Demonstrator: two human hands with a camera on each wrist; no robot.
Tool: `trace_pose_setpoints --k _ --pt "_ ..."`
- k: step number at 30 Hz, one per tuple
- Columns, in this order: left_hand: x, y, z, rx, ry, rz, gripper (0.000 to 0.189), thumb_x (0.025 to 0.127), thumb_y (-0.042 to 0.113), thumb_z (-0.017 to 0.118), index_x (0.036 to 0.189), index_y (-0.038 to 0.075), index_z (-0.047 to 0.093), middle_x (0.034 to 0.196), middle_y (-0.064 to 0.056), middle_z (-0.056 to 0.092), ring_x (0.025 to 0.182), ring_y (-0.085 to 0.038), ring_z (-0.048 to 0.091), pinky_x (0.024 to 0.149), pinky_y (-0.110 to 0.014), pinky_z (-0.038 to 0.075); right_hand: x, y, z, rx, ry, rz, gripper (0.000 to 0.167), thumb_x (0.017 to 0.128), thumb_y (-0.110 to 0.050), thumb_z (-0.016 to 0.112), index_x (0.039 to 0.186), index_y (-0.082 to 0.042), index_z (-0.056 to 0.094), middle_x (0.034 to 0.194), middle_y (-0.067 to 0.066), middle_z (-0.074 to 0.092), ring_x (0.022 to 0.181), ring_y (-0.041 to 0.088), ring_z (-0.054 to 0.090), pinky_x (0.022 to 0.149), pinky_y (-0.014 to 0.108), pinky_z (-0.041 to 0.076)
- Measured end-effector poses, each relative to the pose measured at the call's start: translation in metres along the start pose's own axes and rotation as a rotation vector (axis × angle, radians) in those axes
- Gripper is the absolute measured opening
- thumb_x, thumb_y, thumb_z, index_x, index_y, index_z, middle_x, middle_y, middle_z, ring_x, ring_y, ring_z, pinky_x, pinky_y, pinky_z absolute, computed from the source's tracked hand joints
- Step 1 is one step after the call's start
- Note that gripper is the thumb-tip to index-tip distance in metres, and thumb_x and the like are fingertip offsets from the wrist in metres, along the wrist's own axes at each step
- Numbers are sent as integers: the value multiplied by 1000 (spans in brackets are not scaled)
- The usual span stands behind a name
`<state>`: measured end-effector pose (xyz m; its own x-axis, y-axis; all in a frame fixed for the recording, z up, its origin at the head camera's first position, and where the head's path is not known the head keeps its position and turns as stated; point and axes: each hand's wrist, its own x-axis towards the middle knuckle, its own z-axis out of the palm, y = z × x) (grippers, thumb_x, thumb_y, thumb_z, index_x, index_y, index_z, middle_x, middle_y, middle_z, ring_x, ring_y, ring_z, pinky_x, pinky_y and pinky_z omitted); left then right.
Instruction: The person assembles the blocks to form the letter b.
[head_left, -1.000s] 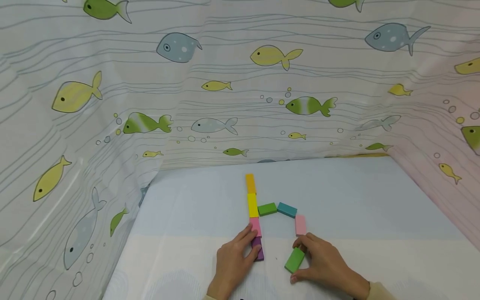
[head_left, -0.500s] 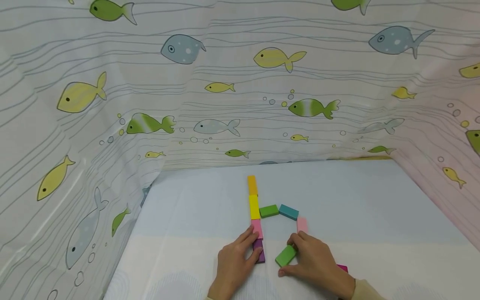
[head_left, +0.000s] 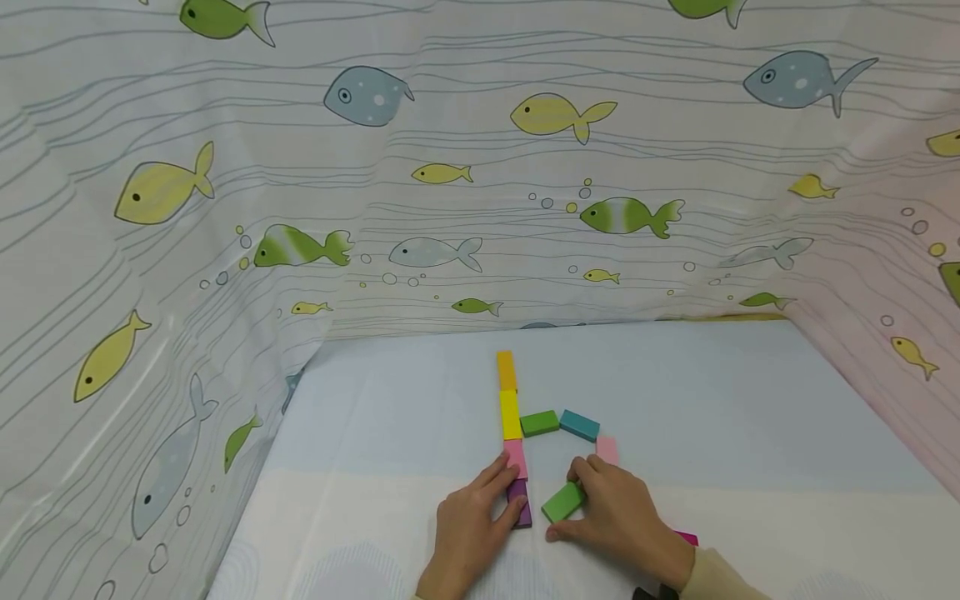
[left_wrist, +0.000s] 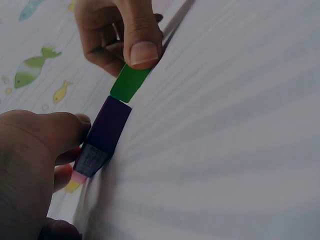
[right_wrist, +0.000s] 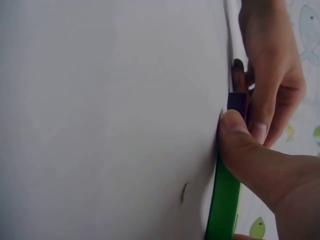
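In the head view, my left hand [head_left: 471, 523] rests against a column of wooden blocks, fingertips on the pink block [head_left: 514, 450] and thumb on the purple block [head_left: 519, 515]. Beyond them the column continues with a yellow block [head_left: 510, 415] and an orange block [head_left: 507, 370]. My right hand [head_left: 621, 510] pinches a light green block [head_left: 562, 503] between thumb and fingers, just right of the purple block. From the yellow block, a green block [head_left: 539, 423], a teal block [head_left: 580, 425] and a pale pink block [head_left: 607, 450] curve rightward; the pale pink one is partly covered by my right hand.
A magenta block [head_left: 686, 538] shows partly behind my right wrist. Pale cloth [head_left: 360, 450] covers the table. Fish-printed curtains [head_left: 480, 208] hang at the back and both sides. A small dark object [head_left: 654, 594] sits at the bottom edge near the right sleeve.
My right hand has moved left with the light green block, which has turned nearer to sideways and now lies closer to the purple block. The magenta block has come into view. My left hand stays put.
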<state>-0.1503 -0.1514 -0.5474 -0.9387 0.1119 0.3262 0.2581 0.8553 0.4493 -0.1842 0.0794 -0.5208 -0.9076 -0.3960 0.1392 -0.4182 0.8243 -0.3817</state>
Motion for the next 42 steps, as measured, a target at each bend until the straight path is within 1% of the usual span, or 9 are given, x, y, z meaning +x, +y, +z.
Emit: trace_pose_setpoints --k 4,10,14,19,24,27,31,37,42 --pt "-1 -1 2 -5 19 11 43 93 37 82 133 22 76 145 5 69 112 -21 77 82 -39 65 3 -2 2 -17 -12 -2 70 57 -70 95 97 -22 63 77 -14 44 64 1 39 56 19 35" --pt "-3 -1 2 -6 41 25 43 92 36 83 132 21 77 143 5 70 109 -21 78 78 -35 64 6 -6 3 -24 -10 -9 71 56 -71 95 95 -20 63 75 -13 43 62 1 38 54 20 34" --pt "-4 -1 3 -6 48 30 43 91 35 83 131 20 77 143 4 70 108 -21 79 77 -35 64 8 -9 4 -30 -15 6 72 56 -71 95 95 -20 63 75 -12 44 62 2 39 53 20 34" --pt "-5 -1 3 -12 42 33 43 91 35 83 131 21 77 144 4 70 108 -22 78 77 -36 64 10 -12 5 -42 -36 26 72 57 -72 94 96 -20 64 76 -12 44 62 3 39 53 20 34" --pt "-3 -1 2 -12 42 38 43 92 35 83 132 20 77 144 3 69 110 -21 78 78 -36 65 12 -12 7 -65 -29 3 72 58 -74 92 98 -21 63 76 -12 44 62 3 39 54 19 34" --pt "-1 -1 1 -7 41 39 43 92 36 83 132 20 77 144 3 70 109 -21 78 76 -35 64 12 -13 8 -69 -21 -1 72 59 -75 91 98 -22 63 76 -12 43 62 3 38 53 19 34" --pt "0 0 -1 -4 39 38 43 92 35 83 132 19 77 144 3 70 109 -22 78 73 -34 63 13 -14 8 -66 -15 14 73 58 -75 92 98 -22 63 75 -12 43 62 4 38 53 20 33" --pt "0 0 0 -4 34 26 43 92 36 82 132 20 77 144 4 69 111 -21 78 76 -36 64 11 -17 7 -75 -19 12 74 58 -73 93 98 -20 62 75 -10 43 61 6 39 52 20 32" --pt "0 0 1 -3 48 33 43 91 36 83 131 20 77 143 4 70 110 -22 78 76 -36 64 11 -16 5 -70 -22 -5 73 60 -72 93 99 -20 60 76 -9 43 61 5 38 52 20 32"
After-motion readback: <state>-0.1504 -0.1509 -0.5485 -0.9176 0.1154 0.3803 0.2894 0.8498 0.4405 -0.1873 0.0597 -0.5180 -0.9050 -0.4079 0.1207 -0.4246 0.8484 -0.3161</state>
